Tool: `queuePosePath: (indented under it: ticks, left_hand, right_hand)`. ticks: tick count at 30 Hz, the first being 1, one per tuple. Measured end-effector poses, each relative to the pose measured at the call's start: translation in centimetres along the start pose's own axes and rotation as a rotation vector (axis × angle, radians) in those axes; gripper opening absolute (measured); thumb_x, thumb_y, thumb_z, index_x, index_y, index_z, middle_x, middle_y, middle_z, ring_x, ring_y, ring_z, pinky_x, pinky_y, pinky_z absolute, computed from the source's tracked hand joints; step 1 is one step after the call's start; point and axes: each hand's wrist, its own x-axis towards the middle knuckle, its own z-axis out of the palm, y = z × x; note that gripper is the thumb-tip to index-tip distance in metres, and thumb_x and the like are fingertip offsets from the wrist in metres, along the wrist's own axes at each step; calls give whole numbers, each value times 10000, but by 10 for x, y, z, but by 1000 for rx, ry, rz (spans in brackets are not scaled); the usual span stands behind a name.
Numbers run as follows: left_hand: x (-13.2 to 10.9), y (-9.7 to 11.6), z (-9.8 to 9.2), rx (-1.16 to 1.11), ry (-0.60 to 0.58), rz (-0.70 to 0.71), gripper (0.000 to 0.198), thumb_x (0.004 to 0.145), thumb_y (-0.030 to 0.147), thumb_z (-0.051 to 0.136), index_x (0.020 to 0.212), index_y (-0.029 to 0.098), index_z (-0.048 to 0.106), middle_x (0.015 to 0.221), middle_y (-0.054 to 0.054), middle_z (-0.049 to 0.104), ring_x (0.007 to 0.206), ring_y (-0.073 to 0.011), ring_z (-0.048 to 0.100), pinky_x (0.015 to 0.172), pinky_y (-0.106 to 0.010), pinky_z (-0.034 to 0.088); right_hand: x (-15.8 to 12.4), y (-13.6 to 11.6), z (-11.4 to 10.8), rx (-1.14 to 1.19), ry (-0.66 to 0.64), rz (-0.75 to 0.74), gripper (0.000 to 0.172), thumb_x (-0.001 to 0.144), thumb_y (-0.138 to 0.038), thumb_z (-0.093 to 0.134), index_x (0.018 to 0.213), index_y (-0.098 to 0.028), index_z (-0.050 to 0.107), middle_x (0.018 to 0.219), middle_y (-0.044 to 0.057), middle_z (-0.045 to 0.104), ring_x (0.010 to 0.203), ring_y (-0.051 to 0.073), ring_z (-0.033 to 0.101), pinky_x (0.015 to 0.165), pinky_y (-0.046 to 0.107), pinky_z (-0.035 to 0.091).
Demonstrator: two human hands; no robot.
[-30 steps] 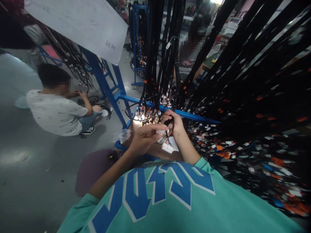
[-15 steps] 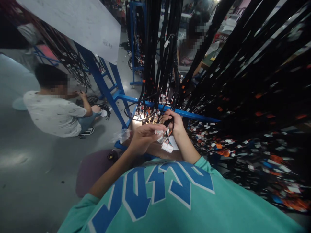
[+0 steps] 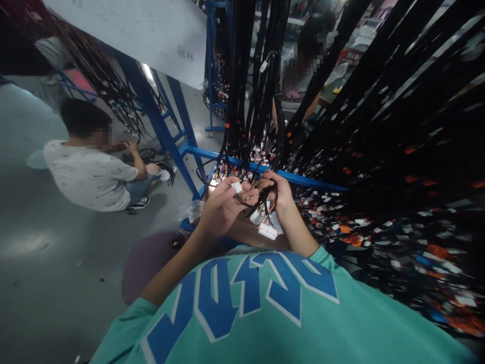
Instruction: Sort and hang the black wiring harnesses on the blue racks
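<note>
My left hand is closed on a small white connector with thin wires trailing from it, held up between the fingertips. Close beside it, my right hand is wrapped round a bundle of black cables. Below the right hand a wider white connector dangles on coloured wires. A white tag or paper hangs next to these wires, partly covered. The fingertips of both hands nearly meet in front of a blue rack bar.
Blue rack bar crosses just beyond my hands. Dense black harnesses with many connectors hang at right. A paper sheet hangs upper left. One person crouches at left; another sits behind the cables. A purple seat stands lower left.
My left hand has turned and lifted the small connector, so its white face now points up. My right hand keeps its hold on the cables. The view has shifted slightly.
</note>
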Motion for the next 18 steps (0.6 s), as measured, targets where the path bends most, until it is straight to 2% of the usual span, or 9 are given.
queuePosePath:
  ticks: [4, 10, 18]
  left_hand:
    - [1, 0, -2, -55, -28, 3, 177, 758, 174, 564, 924, 182, 503, 848, -16, 624, 886, -193, 634, 818, -380, 488]
    - [4, -1, -12, -21, 21, 42, 331, 728, 189, 631, 1051, 166, 562, 898, -45, 644, 904, -209, 629, 825, -380, 488]
    - [9, -2, -20, 98, 117, 4, 323, 598, 284, 776, 822, 119, 611, 741, -32, 670, 719, -169, 656, 740, -301, 510]
  right_hand:
    - [-5, -2, 4, 33, -2, -5, 236, 904, -163, 320, 675, -196, 367, 480, -71, 401, 348, 42, 348, 373, 125, 399]
    - [-8, -8, 0, 100, -109, 17, 190, 878, -131, 375, 699, -195, 360, 504, -78, 433, 359, 28, 392, 385, 117, 407]
    - [-21, -19, 1, 177, -267, 76, 214, 882, -140, 392, 690, -207, 328, 511, -84, 426, 402, 22, 453, 405, 103, 408]
